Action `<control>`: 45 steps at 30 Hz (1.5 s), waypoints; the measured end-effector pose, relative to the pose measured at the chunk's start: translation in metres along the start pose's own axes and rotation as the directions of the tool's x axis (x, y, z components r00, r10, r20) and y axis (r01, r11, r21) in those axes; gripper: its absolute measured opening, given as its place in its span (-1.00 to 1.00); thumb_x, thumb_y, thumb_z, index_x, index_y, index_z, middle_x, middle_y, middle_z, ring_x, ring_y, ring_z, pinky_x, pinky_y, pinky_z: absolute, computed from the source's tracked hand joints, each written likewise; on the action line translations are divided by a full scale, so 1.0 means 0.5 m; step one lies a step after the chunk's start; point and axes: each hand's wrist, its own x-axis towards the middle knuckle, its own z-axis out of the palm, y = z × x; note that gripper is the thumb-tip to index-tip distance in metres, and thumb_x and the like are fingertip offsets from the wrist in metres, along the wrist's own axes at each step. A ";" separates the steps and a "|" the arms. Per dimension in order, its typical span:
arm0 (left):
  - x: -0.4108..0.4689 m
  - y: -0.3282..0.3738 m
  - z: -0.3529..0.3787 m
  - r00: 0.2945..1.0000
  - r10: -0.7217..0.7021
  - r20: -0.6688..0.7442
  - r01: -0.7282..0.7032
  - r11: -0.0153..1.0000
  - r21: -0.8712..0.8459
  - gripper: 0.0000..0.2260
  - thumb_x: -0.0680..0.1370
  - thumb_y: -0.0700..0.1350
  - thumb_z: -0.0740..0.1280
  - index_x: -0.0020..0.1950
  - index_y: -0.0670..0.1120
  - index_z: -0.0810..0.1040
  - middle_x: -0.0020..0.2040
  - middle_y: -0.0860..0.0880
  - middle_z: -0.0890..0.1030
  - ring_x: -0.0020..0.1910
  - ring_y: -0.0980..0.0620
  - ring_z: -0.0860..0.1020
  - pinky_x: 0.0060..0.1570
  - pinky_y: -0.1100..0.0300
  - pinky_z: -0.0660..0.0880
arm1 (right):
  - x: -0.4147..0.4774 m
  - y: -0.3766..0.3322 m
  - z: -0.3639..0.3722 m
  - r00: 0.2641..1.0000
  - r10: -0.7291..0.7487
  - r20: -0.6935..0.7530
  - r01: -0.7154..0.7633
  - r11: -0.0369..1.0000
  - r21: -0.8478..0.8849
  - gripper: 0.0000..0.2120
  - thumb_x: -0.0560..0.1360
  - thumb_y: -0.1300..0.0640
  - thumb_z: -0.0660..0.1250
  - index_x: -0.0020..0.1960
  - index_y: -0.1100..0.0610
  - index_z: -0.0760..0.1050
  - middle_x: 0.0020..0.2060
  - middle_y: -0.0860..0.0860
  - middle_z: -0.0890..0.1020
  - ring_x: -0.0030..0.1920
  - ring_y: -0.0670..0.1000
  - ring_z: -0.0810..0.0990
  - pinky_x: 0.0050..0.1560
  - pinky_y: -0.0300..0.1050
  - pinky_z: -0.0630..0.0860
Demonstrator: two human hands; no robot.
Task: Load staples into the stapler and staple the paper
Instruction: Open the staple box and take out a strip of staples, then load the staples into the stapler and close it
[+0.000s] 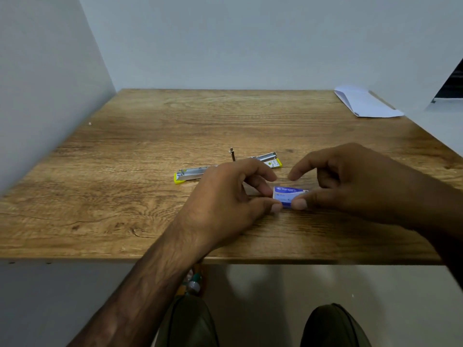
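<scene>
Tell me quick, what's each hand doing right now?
The left hand pinches the left end of the blue staple box.
The right hand pinches the box's right end.

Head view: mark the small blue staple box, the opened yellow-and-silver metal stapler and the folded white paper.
blue staple box [288,192], head view, printed top
yellow-and-silver stapler [193,172], head view, open channel
folded white paper [368,103], head view, middle
</scene>
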 end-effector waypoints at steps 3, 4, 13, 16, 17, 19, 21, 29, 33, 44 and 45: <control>-0.006 -0.004 -0.006 0.999 0.003 -0.045 -0.006 0.997 -0.081 -0.72 0.37 -0.07 0.62 0.02 0.10 0.66 -0.19 0.12 0.69 -0.48 0.22 0.47 -0.37 0.29 0.41 | -0.005 0.005 -0.029 1.000 -0.007 -0.005 0.008 0.973 0.230 -0.59 0.20 -0.27 0.50 0.01 -0.18 0.66 -0.48 -0.10 0.54 -0.45 -0.20 0.44 -0.33 -0.16 0.38; -0.010 -0.007 -0.011 0.997 0.003 -0.074 -0.011 0.994 -0.107 -0.75 0.38 -0.09 0.61 0.00 0.09 0.66 -0.21 0.10 0.69 -0.47 0.16 0.49 -0.41 0.27 0.42 | -0.005 0.007 -0.037 0.999 -0.003 0.035 -0.008 0.949 0.317 -0.59 0.20 -0.24 0.49 0.01 -0.16 0.67 -0.43 -0.07 0.56 -0.42 -0.19 0.48 -0.34 -0.16 0.44; 0.012 -0.045 -0.120 0.962 0.061 -0.267 -0.042 0.996 0.076 -0.86 0.43 -0.02 0.52 -0.04 0.11 0.65 -0.23 0.12 0.64 -0.45 0.13 0.52 -0.40 0.17 0.48 | 0.110 0.016 -0.040 0.981 -0.012 0.193 -0.158 0.525 0.836 -0.73 0.58 0.49 0.18 0.06 0.29 0.62 -0.07 0.20 0.75 -0.02 0.10 0.76 -0.12 -0.19 0.69; 0.038 -0.046 -0.128 0.975 0.090 -0.204 -0.036 0.967 0.251 -0.74 0.37 0.07 0.51 0.03 0.12 0.62 -0.20 0.14 0.62 -0.34 0.13 0.58 -0.25 0.16 0.55 | 0.144 0.008 -0.024 0.983 -0.014 0.184 -0.149 0.521 0.840 -0.80 0.56 0.45 0.26 0.04 0.30 0.64 -0.03 0.21 0.76 -0.02 0.10 0.77 -0.15 -0.21 0.69; 0.043 -0.046 -0.126 0.983 0.096 -0.160 -0.044 0.953 0.301 -0.68 0.36 0.09 0.53 0.08 0.11 0.61 -0.16 0.14 0.61 -0.26 0.11 0.59 -0.18 0.12 0.56 | 0.152 0.004 -0.019 0.984 -0.020 0.179 -0.141 0.530 0.836 -0.81 0.56 0.44 0.28 0.05 0.30 0.64 -0.03 0.21 0.76 -0.02 0.10 0.77 -0.16 -0.21 0.69; 0.055 -0.049 -0.117 0.991 0.111 -0.073 -0.074 0.920 0.386 -0.59 0.36 0.13 0.56 0.16 0.08 0.59 -0.06 0.14 0.59 -0.13 0.11 0.57 -0.07 0.06 0.57 | 0.168 -0.003 -0.010 0.985 -0.040 0.165 -0.115 0.559 0.821 -0.83 0.54 0.42 0.32 0.08 0.31 0.63 -0.03 0.22 0.76 -0.03 0.10 0.77 -0.16 -0.19 0.69; 0.065 -0.052 -0.104 0.992 0.121 -0.021 -0.100 0.895 0.434 -0.56 0.38 0.18 0.53 0.19 0.09 0.57 -0.03 0.15 0.58 -0.08 0.13 0.54 -0.01 0.05 0.56 | 0.182 -0.008 -0.007 0.986 -0.062 0.155 -0.088 0.591 0.802 -0.81 0.51 0.37 0.37 0.11 0.30 0.62 -0.04 0.22 0.76 -0.03 0.11 0.77 -0.12 -0.14 0.70; 0.078 -0.064 -0.077 0.992 0.128 0.012 -0.117 0.860 0.497 -0.69 0.46 0.25 0.37 0.10 0.12 0.56 -0.09 0.18 0.59 -0.07 0.14 0.53 -0.03 0.00 0.55 | 0.210 -0.001 0.012 0.990 -0.069 0.119 -0.056 0.590 0.806 -0.73 0.30 0.24 0.51 -0.01 0.26 0.68 -0.11 0.20 0.77 -0.06 0.10 0.77 -0.24 -0.20 0.67; 0.074 -0.064 -0.069 0.988 0.151 0.014 -0.135 0.830 0.542 -0.72 0.52 0.24 0.32 0.09 0.08 0.58 -0.06 0.12 0.57 -0.03 0.09 0.51 0.00 -0.02 0.52 | 0.209 0.012 0.014 0.986 -0.075 0.149 -0.083 0.554 0.828 -0.74 0.26 0.27 0.50 -0.05 0.25 0.70 -0.06 0.20 0.76 -0.02 0.10 0.77 -0.23 -0.22 0.67; 0.068 -0.063 -0.068 0.987 0.160 -0.019 -0.123 0.824 0.553 -0.73 0.55 0.20 0.32 0.05 0.03 0.60 -0.07 0.08 0.54 -0.01 0.06 0.49 0.02 -0.02 0.49 | 0.195 0.016 0.009 0.989 -0.127 0.072 0.022 0.618 0.786 -0.73 0.36 0.24 0.49 0.05 0.24 0.67 -0.10 0.15 0.78 -0.11 0.10 0.78 -0.27 -0.21 0.67; 0.068 -0.063 -0.067 0.987 0.161 -0.019 -0.123 0.824 0.553 -0.74 0.55 0.19 0.32 0.05 0.03 0.60 -0.07 0.07 0.54 -0.01 0.05 0.49 0.02 -0.02 0.48 | 0.194 0.015 0.009 0.989 -0.133 0.064 0.033 0.621 0.783 -0.70 0.34 0.21 0.49 0.06 0.24 0.67 -0.10 0.15 0.78 -0.11 0.10 0.78 -0.27 -0.21 0.67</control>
